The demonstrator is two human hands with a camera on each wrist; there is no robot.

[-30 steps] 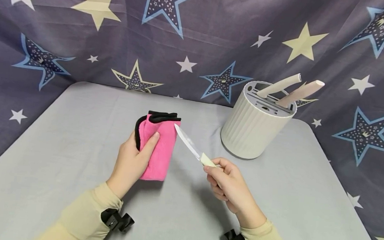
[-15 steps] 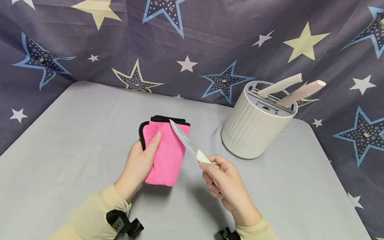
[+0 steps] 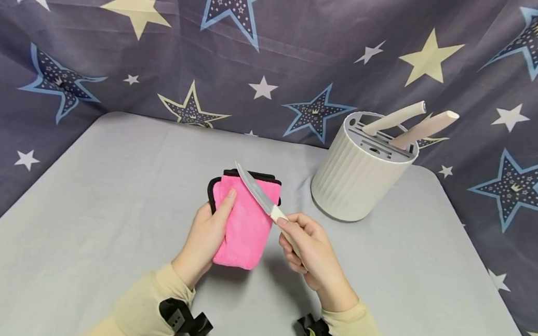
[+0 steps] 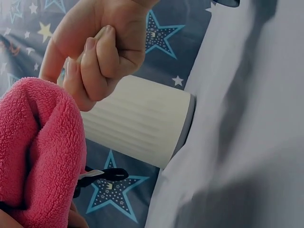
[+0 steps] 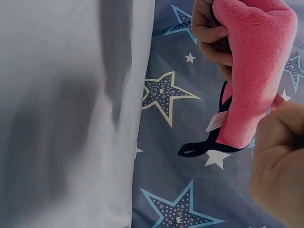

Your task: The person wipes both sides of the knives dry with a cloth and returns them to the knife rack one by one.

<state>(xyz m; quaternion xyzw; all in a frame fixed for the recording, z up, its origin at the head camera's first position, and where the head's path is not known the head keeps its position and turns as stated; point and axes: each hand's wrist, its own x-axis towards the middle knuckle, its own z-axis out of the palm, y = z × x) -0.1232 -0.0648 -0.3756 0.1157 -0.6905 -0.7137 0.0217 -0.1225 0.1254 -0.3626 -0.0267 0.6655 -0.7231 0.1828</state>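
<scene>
A folded pink towel [image 3: 245, 234] with black edging is gripped by my left hand [image 3: 205, 236], thumb across its front, above the table. My right hand [image 3: 310, 254] holds a knife [image 3: 258, 190] by its cream handle, with the blade slanting up and left in front of the towel. Whether the blade touches the cloth I cannot tell. In the left wrist view, the right hand's fingers [image 4: 102, 61] curl round the handle, and the towel [image 4: 52, 147] hides the blade. A black hanging loop [image 5: 194, 149] and a white label [image 5: 217, 121] show on the towel in the right wrist view.
A cream ribbed knife block [image 3: 357, 174] stands at the back right of the grey table [image 3: 84, 202]. Two handles, one cream [image 3: 396, 117] and one pinkish [image 3: 426, 129], stick out of its top. A star-patterned curtain [image 3: 211, 60] hangs behind the table.
My left hand and the towel have moved right and slightly down. The right hand has shifted a little left, and the knife blade now overlaps the towel's front instead of its right edge.
</scene>
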